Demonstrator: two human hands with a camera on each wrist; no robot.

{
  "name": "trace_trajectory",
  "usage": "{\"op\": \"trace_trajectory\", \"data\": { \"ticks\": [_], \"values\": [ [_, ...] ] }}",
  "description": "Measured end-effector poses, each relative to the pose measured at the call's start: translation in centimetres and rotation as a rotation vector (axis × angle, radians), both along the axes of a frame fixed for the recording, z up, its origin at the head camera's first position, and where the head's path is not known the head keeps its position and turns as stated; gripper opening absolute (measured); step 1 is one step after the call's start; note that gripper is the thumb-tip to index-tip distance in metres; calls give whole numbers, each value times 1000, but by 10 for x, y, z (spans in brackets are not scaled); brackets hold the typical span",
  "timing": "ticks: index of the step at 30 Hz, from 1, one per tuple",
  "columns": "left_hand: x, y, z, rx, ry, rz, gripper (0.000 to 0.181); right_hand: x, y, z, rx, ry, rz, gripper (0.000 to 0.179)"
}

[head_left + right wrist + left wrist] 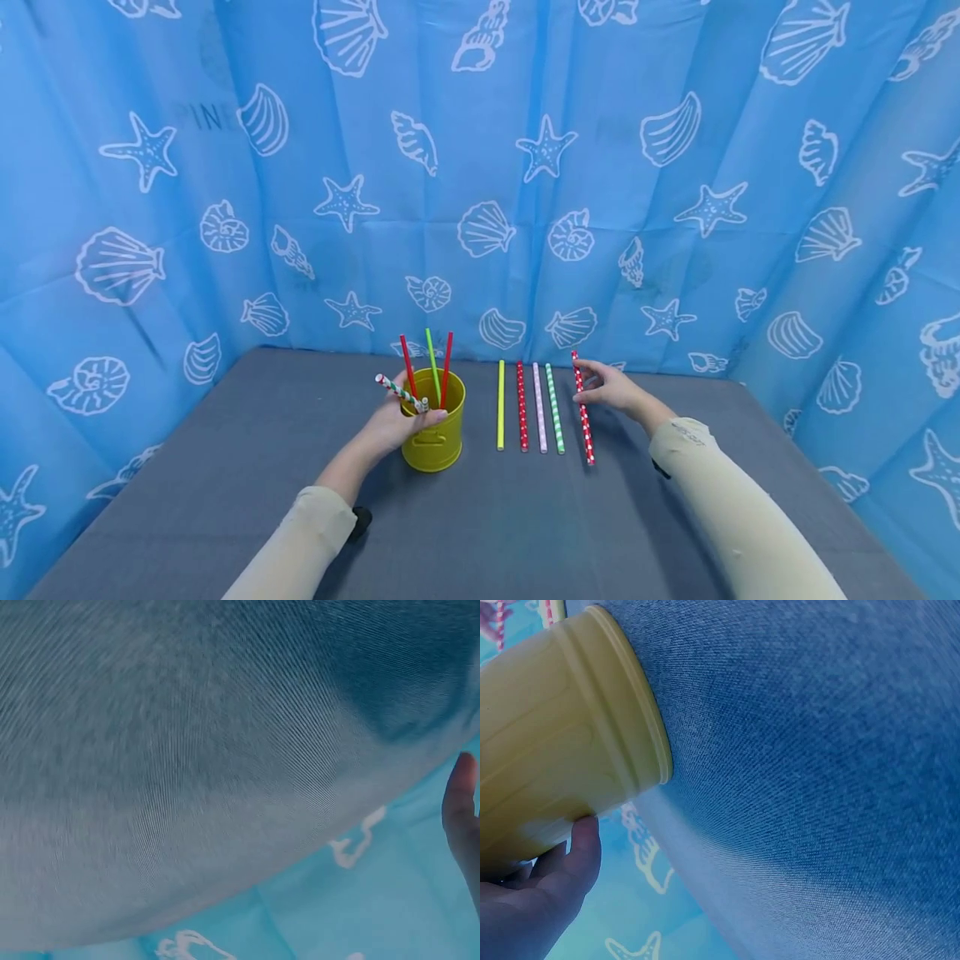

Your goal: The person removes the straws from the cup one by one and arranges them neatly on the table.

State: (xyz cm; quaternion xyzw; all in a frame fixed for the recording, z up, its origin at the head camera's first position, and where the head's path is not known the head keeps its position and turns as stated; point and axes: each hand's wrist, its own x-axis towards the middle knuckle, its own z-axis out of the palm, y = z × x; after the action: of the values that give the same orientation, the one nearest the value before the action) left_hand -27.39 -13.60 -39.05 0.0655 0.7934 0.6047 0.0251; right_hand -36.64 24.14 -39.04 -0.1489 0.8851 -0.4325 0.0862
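The right hand (pixel 611 390), right of centre in the head view, pinches a red spotted straw (pixel 585 425) between its fingers and thumb; the left hand (pixel 392 425), left of centre, grasps the yellow bucket (pixel 433 450), thumb at the rim. In it stand two red straws (pixel 408 367) and a green straw (pixel 432 362) (a patterned straw (pixel 397 390) leans left). Mid-frame, four straws (pixel 522 408) lie side by side on the grey worktop (pixel 450 533). A blue curtain (pixel 442 200) with white seashells fills the upper frame.
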Motion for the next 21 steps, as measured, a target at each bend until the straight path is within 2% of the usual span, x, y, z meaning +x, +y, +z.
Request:
{"op": "trace_trajectory", "data": {
  "ticks": [11,21],
  "values": [
    [1,1,-1,3,-36,16,92,-26,4,-21,111,-153,-94,72],
    [2,0,-1,16,-49,30,93,-41,-1,-27,165,-148,-53,75]
  ]
}}
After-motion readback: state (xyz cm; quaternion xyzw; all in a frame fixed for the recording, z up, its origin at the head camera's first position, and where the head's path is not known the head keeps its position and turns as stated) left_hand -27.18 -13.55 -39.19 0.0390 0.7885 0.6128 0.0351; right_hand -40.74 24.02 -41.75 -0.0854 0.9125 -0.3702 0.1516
